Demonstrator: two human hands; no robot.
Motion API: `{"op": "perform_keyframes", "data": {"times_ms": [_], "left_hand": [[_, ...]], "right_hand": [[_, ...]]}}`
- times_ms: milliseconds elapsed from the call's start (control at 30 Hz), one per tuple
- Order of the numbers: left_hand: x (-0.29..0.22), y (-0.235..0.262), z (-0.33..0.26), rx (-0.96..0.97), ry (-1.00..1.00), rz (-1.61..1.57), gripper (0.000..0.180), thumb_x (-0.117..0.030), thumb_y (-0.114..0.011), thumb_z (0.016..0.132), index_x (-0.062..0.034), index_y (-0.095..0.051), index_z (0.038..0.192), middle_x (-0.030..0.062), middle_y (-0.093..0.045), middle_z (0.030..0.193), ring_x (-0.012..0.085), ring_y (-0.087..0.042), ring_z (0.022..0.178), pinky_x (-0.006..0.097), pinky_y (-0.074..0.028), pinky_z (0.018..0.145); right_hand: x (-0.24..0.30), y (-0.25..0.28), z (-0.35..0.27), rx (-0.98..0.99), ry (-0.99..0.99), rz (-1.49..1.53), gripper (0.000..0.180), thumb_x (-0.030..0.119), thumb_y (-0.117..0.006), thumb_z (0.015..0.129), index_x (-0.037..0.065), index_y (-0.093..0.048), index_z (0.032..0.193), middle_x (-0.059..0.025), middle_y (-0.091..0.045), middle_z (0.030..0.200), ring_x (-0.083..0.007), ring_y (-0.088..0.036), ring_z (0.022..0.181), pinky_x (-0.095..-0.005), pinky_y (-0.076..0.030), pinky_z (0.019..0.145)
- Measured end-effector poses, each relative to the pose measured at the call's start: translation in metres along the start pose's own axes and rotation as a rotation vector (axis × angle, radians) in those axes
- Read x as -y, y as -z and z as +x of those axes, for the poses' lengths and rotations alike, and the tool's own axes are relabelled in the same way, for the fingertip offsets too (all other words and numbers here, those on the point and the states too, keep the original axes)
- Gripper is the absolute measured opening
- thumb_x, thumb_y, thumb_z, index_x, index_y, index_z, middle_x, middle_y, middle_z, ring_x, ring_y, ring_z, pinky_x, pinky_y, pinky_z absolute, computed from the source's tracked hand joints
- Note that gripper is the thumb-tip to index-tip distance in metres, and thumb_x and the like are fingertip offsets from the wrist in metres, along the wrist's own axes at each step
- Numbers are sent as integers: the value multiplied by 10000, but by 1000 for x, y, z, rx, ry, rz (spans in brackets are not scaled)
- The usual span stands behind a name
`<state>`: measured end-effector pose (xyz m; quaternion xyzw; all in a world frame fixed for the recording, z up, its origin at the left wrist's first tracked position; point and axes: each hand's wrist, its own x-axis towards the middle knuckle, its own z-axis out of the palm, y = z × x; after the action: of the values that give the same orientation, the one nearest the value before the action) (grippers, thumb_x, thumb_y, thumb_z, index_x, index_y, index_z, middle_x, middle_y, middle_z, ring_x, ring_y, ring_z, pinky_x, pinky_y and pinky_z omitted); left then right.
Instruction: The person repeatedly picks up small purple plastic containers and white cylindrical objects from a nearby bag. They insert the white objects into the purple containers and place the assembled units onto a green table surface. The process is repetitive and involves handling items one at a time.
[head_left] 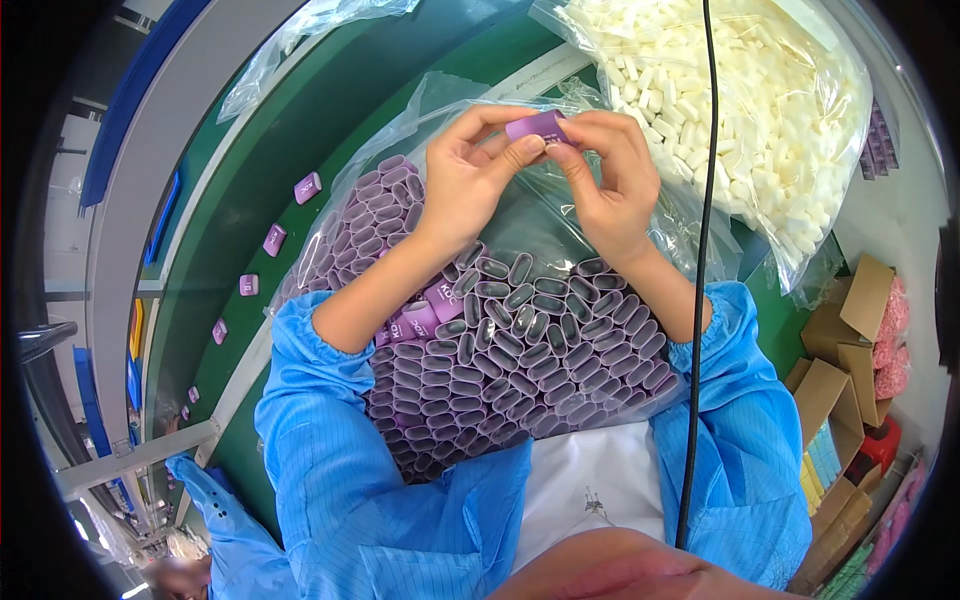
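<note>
Purple sleeve (pixel 537 125) pinched between left hand (pixel 468 170) and right hand (pixel 610 180), both closed on it, above the clear bag of purple sleeves (pixel 520 350); risk: a loosened pinch likely drops it among identical pieces.

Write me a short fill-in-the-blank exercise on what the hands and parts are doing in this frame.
1. Both hands hold one small ____ oval plastic sleeve.
2. The clear plastic bag of white foam pieces lies to the person's ____.
3. Loose purple sleeves ride the ____ conveyor belt.

Missing words: purple; right; green
</note>
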<state>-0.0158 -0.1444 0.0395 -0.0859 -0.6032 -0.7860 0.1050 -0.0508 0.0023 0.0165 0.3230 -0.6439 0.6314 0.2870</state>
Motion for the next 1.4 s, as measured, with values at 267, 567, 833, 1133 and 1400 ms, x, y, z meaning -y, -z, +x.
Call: {"op": "perform_keyframes", "data": {"times_ms": [267, 567, 833, 1133, 1400], "left_hand": [[-31, 103, 68, -178, 2, 716, 291, -172, -669, 880, 12, -656, 1105, 76, -661, 977, 147, -631, 847, 275, -511, 792], [0, 176, 71, -346, -130, 1976, 314, -230, -638, 833, -51, -680, 1088, 157, -659, 1056, 278, -591, 1047, 416, -462, 879], [-9, -16, -23, 668, -144, 1009, 325, -255, -748, 781, -30, -675, 1003, 102, -663, 925, 241, -629, 886, 333, -501, 786], [3, -17, -23, 598, 297, 767, 252, -152, -742, 781, -15, -681, 985, 90, -692, 788, 120, -651, 698, 254, -527, 649], [7, 9, 9, 104, 265, 179, 435, -29, -557, 897, -10, -478, 1324, 128, -632, 1033, 165, -635, 920, 282, -549, 816]], "right_hand": [[-54, 72, 42, 78, -230, -553, 126, 113, -669, 828, 19, -665, 912, -121, -661, 805, -239, -638, 738, -321, -498, 699], [-74, 76, 35, 376, -235, -853, 173, 178, -687, 790, 23, -707, 864, -153, -646, 843, -325, -620, 845, -408, -499, 763], [-73, 72, 28, 532, -35, -935, 173, 124, -666, 797, -3, -707, 908, -148, -639, 923, -317, -587, 934, -388, -480, 838], [-58, 62, 29, 259, -118, -746, 162, 98, -683, 793, -4, -603, 890, -147, -653, 817, -262, -638, 748, -335, -516, 673], [-31, 44, 26, 306, -634, 392, 156, 67, -671, 869, -32, -584, 953, -91, -656, 843, -132, -636, 722, -269, -525, 651]]}}
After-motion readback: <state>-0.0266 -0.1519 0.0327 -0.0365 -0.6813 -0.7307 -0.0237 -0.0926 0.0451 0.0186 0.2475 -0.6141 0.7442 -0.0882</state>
